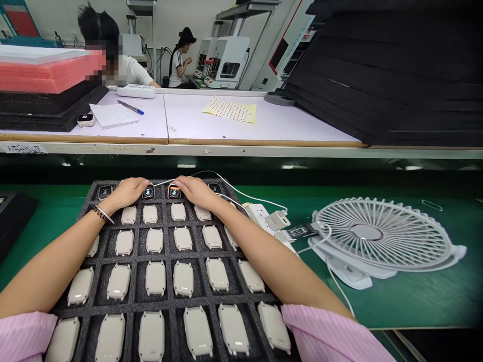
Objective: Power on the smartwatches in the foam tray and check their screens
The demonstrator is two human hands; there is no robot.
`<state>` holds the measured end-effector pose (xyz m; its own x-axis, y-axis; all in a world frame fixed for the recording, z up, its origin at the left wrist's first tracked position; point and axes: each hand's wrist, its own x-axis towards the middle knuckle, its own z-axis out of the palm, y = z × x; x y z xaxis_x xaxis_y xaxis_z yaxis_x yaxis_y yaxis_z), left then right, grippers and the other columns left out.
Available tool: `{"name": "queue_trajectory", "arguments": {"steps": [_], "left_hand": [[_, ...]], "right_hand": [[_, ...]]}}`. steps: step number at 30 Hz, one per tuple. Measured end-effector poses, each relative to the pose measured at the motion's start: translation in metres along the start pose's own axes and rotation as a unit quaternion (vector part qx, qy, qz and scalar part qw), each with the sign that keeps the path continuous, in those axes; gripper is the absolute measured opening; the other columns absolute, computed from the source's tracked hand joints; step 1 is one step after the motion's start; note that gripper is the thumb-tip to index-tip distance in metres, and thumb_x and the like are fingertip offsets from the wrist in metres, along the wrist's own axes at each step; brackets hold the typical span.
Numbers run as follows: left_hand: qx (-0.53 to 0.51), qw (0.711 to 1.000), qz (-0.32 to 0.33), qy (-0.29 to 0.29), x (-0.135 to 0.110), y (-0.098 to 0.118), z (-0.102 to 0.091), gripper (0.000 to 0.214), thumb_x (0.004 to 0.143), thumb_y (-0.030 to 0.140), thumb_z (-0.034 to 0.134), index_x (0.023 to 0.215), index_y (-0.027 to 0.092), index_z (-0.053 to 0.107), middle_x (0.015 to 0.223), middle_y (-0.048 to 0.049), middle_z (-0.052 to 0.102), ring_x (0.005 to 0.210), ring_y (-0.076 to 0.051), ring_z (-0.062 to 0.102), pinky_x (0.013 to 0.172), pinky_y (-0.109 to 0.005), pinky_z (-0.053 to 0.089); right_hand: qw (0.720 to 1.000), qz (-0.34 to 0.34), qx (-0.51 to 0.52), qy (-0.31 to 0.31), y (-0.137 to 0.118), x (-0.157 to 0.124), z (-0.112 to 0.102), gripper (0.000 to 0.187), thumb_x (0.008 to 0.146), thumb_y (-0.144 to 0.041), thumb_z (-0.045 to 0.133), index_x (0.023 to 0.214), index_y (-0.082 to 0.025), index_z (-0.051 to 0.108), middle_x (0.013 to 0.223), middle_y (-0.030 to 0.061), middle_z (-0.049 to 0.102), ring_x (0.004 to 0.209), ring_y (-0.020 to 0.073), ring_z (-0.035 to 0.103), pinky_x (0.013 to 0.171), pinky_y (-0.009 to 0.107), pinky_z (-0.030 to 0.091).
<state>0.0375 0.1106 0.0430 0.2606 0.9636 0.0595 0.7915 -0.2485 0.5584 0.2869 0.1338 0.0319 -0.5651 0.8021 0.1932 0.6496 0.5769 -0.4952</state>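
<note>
A black foam tray [169, 251] with a grid of pockets lies in front of me on the green mat. Most pockets hold a pale watch body [155, 276] lying back-up. In the far row, several watches [105, 191] lie screen-up with lit displays. My left hand [128, 192] rests on the far row, its fingers curled beside a lit watch [148, 192]. My right hand [194, 191] lies next to it, fingers bent at a lit watch [174, 191]. A thin white cable [226, 183] runs from between the hands to the right.
A white power strip [260, 211] with plugs and a small black device [300, 232] lie right of the tray. A white fan [377, 239] lies flat further right. Beyond is a white bench with papers, a pen [130, 107], stacked foam [377, 75], and two seated people.
</note>
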Motion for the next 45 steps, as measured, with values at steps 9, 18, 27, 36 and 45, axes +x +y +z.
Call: {"name": "queue_trajectory", "arguments": {"steps": [9,18,27,36,45], "left_hand": [[-0.044,0.999,-0.010,0.013,0.000,0.005,0.001,0.043,0.087,0.054,0.044,0.085,0.019,0.070,0.085,-0.0067,0.074,0.079,-0.025,0.066,0.076,-0.035,0.050],[-0.154,0.954,-0.005,0.257,-0.006,0.017,-0.022,0.027,0.082,0.038,0.058,0.094,0.016,0.069,0.098,-0.0067,0.073,0.092,-0.021,0.065,0.089,-0.034,0.050],[-0.394,0.862,-0.075,0.310,-0.076,-0.010,-0.075,0.037,0.055,0.040,0.090,0.079,0.021,0.071,0.078,0.0009,0.067,0.077,-0.013,0.059,0.075,-0.023,0.049],[-0.232,0.916,-0.213,0.248,-0.131,-0.030,-0.061,0.036,0.051,0.056,0.083,0.072,0.028,0.075,0.086,-0.0023,0.075,0.091,-0.029,0.065,0.090,-0.039,0.053],[-0.181,0.944,-0.189,0.199,-0.136,-0.030,-0.051,0.040,0.060,0.060,0.078,0.080,0.026,0.075,0.088,-0.0034,0.075,0.083,-0.026,0.065,0.071,-0.032,0.054]], "right_hand": [[0.999,0.010,0.026,0.047,0.000,0.001,0.001,0.026,0.098,-0.015,0.049,0.111,-0.018,0.072,0.114,0.0083,0.072,0.107,0.0217,0.066,0.095,0.033,0.049],[0.988,-0.027,0.019,0.148,-0.011,-0.029,-0.053,0.020,0.092,-0.021,0.058,0.101,-0.021,0.076,0.097,0.0075,0.070,0.090,0.0229,0.066,0.084,0.035,0.051],[0.992,0.064,-0.033,0.101,0.023,-0.137,-0.073,0.026,0.094,-0.029,0.049,0.098,-0.023,0.074,0.101,0.0094,0.075,0.092,0.0267,0.069,0.081,0.039,0.055],[0.994,0.010,-0.040,0.100,0.032,-0.160,-0.057,0.027,0.099,-0.032,0.048,0.103,-0.025,0.073,0.099,0.0090,0.073,0.093,0.0256,0.069,0.083,0.041,0.056],[0.988,0.012,-0.075,0.136,0.049,-0.150,-0.048,0.026,0.098,-0.030,0.048,0.102,-0.024,0.073,0.110,0.0111,0.071,0.105,0.0287,0.066,0.092,0.047,0.053]]}}
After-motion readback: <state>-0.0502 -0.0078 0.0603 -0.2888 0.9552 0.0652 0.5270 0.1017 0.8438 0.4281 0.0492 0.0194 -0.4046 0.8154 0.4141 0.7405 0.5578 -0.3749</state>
